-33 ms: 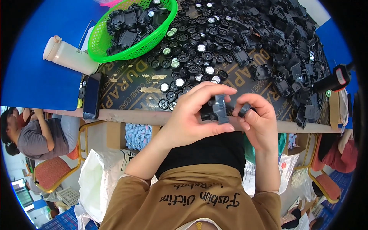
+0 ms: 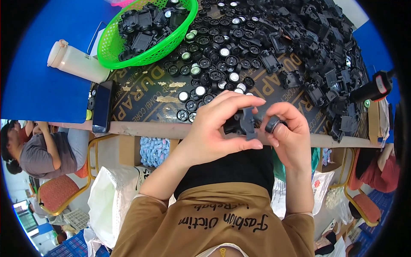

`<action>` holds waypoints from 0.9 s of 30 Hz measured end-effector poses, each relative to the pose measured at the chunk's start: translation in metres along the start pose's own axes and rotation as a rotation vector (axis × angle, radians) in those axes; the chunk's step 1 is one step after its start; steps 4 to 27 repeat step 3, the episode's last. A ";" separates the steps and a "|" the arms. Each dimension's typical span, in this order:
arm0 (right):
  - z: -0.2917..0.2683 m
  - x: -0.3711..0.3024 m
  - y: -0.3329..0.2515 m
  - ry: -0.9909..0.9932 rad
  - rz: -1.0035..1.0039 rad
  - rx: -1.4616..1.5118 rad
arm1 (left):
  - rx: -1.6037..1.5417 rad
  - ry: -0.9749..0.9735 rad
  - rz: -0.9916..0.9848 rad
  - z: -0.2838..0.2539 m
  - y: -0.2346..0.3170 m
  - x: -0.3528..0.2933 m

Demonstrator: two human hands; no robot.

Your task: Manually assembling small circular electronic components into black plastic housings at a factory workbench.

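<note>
My left hand (image 2: pixel 214 126) grips a black plastic toy-car chassis (image 2: pixel 247 123) between thumb and fingers, just above the table's near edge. Close to its right side, my right hand (image 2: pixel 293 135) pinches a small black toy wheel (image 2: pixel 271 124) between thumb and fingertips. A narrow gap separates the wheel from the chassis; fingers partly hide both parts. Beyond my hands lie many loose wheels (image 2: pixel 217 77), some with white or silver faces. A large heap of black chassis parts (image 2: pixel 329 79) covers the right of the table.
A green mesh basket (image 2: pixel 147 61) holding more black parts stands at the far left. Beside it are a white bottle (image 2: pixel 77 63) and a dark phone (image 2: pixel 102 107). A black-handled tool (image 2: pixel 372 88) is at the right. Other people (image 2: pixel 43 152) sit to the sides.
The wheel in my right hand has tilted slightly, and the chassis in my left hand has turned a little. Both hands otherwise keep their places.
</note>
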State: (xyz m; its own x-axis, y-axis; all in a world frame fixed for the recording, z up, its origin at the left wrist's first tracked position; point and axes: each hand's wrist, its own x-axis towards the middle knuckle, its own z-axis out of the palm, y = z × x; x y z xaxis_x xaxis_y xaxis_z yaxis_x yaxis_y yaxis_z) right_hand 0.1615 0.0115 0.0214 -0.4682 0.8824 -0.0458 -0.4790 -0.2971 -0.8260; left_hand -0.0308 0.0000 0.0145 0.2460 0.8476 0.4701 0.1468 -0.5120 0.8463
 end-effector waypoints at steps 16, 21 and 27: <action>-0.004 -0.001 0.005 -0.148 -0.082 -0.147 | 0.192 -0.075 0.047 -0.003 0.010 0.000; -0.004 -0.001 0.005 -0.148 -0.082 -0.147 | 0.192 -0.075 0.047 -0.003 0.010 0.000; -0.004 -0.001 0.005 -0.148 -0.082 -0.147 | 0.192 -0.075 0.047 -0.003 0.010 0.000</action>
